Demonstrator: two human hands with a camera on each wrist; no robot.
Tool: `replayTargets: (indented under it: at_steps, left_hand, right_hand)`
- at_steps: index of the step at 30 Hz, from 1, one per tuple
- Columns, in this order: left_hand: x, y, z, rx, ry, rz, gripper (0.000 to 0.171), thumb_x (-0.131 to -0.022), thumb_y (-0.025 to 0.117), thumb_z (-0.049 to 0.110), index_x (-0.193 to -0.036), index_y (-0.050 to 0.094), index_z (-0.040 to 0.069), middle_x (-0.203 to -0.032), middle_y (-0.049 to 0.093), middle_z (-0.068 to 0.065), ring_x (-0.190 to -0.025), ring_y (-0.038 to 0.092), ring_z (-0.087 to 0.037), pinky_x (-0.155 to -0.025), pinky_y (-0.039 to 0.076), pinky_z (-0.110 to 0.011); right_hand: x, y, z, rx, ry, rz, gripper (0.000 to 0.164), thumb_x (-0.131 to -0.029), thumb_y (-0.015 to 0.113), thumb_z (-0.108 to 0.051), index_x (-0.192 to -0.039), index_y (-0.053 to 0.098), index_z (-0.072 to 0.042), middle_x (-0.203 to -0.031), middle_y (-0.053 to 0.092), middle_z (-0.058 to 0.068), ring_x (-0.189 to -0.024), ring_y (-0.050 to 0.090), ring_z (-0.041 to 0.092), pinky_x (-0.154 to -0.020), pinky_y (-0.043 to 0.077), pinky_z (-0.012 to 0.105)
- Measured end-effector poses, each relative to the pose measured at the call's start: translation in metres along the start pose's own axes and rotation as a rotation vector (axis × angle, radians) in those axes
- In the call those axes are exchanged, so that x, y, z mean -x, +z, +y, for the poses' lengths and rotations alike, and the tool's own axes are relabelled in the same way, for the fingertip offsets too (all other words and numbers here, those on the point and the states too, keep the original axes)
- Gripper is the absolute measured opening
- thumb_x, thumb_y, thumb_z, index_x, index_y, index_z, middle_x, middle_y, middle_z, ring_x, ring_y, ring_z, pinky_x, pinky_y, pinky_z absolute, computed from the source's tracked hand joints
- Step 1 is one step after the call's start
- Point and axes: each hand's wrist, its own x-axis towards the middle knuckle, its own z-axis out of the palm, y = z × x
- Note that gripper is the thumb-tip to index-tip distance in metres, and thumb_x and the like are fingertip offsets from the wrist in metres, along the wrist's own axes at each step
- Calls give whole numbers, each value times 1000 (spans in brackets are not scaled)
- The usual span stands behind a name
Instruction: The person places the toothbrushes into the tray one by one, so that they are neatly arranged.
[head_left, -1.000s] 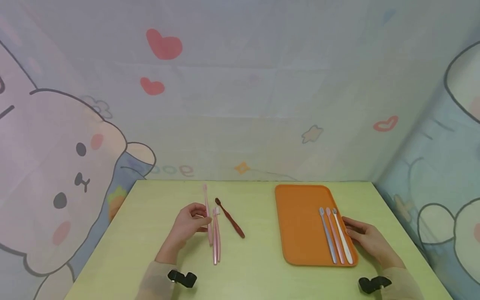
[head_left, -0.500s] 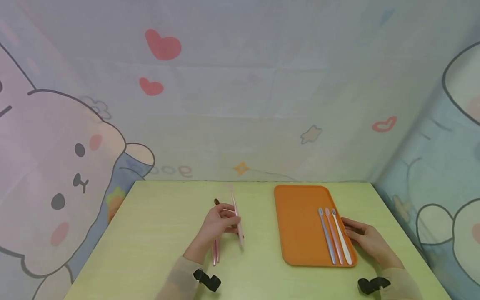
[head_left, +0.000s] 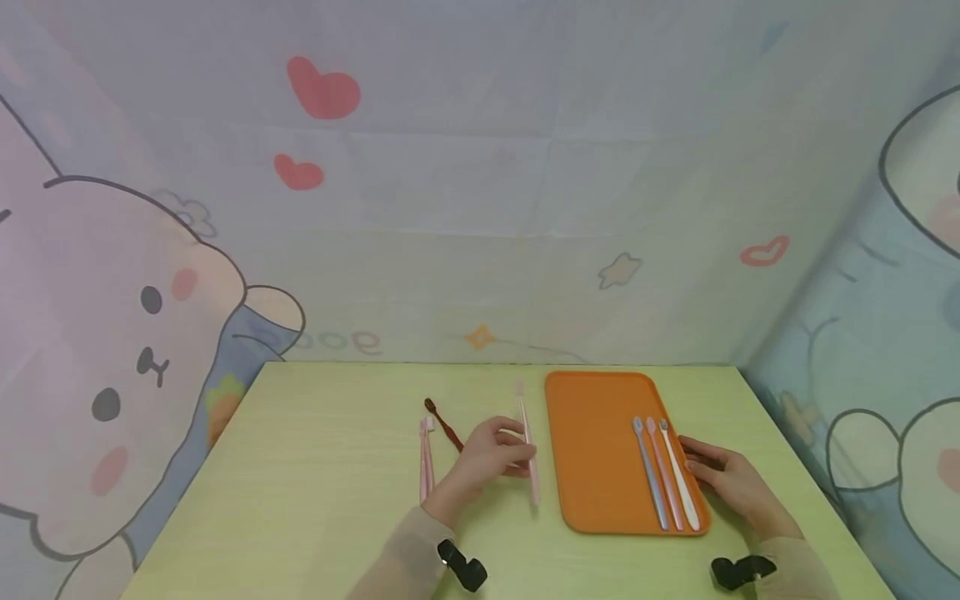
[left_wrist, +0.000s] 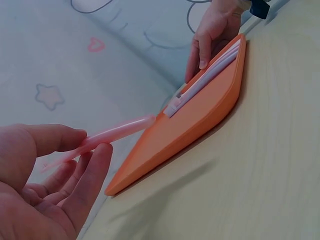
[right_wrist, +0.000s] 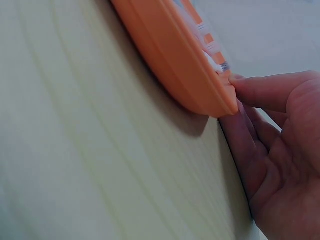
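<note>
My left hand (head_left: 487,458) pinches a pink toothbrush (head_left: 527,429) between thumb and fingers, just left of the orange tray (head_left: 592,467). In the left wrist view this toothbrush (left_wrist: 120,131) is raised above the table, one end pointing toward the tray. At the tray's right side, my right hand (head_left: 738,485) grips the rim, its thumb (right_wrist: 265,91) on the edge and the fingers lower down. Inside the tray, a blue toothbrush (head_left: 650,475), a pink one (head_left: 664,475) and a white one (head_left: 681,479) lie side by side along the right.
Left of the left hand, pink toothbrushes (head_left: 426,458) lie close together on the pale yellow table (head_left: 322,483). A brown toothbrush (head_left: 444,423) lies slanted beside them, partly hidden by the hand. A cartoon-printed cloth (head_left: 450,183) hangs behind the table.
My left hand has carried the pink toothbrush rightward, away from the other pink toothbrushes and past the brown one, close to the tray. The right hand stays at the tray's rim.
</note>
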Motion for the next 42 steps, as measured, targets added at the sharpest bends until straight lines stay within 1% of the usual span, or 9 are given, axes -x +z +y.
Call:
replayTargets:
  at_steps: [5,12,16,18,22,26,31,38,42]
  left_hand:
    - [-6,18,-1,5,1,-4,42,-85,76,4,-121,55,-5,-95,67,-17,-75,70,-26,-71,61,-46]
    - [-15,40,-10,-1,-27,-38,38,-86,75,3,-119,57,-2,-96,68,-16,-71,72,-28,-71,62,-46]
    - [-18,52,-16,-12,-32,-37,37,-85,77,4,-117,59,0,-96,67,-14,-68,71,-26,-67,62,-42]
    - [-19,58,-18,-14,-34,-33,37,-84,77,4,-116,59,1,-94,67,-13,-67,71,-25,-66,62,-41]
    - [-23,69,-22,-30,-37,-21,36,-84,77,2,-114,59,1,-91,67,-13,-65,70,-23,-62,62,-40]
    - [-24,76,-24,-54,-46,-3,33,-84,77,1,-112,60,1,-90,66,-13,-64,69,-22,-60,62,-38]
    - [-26,81,-27,-47,-52,4,31,-83,77,0,-110,62,3,-89,67,-12,-65,70,-24,-60,62,-39]
    - [-28,86,-31,-64,-62,12,33,-83,78,1,-111,61,2,-88,67,-10,-64,70,-24,-58,61,-38]
    - [-30,92,-32,-66,-74,22,33,-82,78,1,-111,61,1,-89,66,-10,-64,70,-26,-57,61,-39]
  right_hand:
    - [2,0,-2,7,-6,3,62,-100,61,-26,-151,37,1,-146,43,31,-103,59,-5,-86,57,27]
    - [4,-3,-6,-4,-12,-1,61,-101,60,-22,-151,35,3,-145,43,32,-102,60,-6,-86,57,27]
    - [4,-4,-5,2,-2,0,61,-101,60,-22,-151,35,3,-145,43,32,-102,59,-7,-86,57,27]
    - [3,-3,-3,1,10,17,61,-100,62,-23,-150,37,2,-145,44,31,-101,59,-7,-86,57,27]
    - [3,-4,-2,14,4,25,61,-100,62,-22,-150,38,3,-144,45,32,-101,59,-6,-85,57,26]
    - [3,-4,-1,18,-11,20,60,-101,61,-22,-150,38,4,-144,44,32,-102,59,-6,-85,57,26]
    - [3,-4,-2,19,-22,20,60,-101,61,-22,-150,38,3,-144,44,32,-103,60,-4,-85,57,26]
    - [0,-5,-2,33,-9,19,60,-101,61,-23,-150,38,2,-146,43,31,-103,59,-6,-86,56,26]
    - [-2,-5,0,18,-5,15,61,-101,61,-24,-150,38,2,-147,41,30,-103,58,-6,-87,56,26]
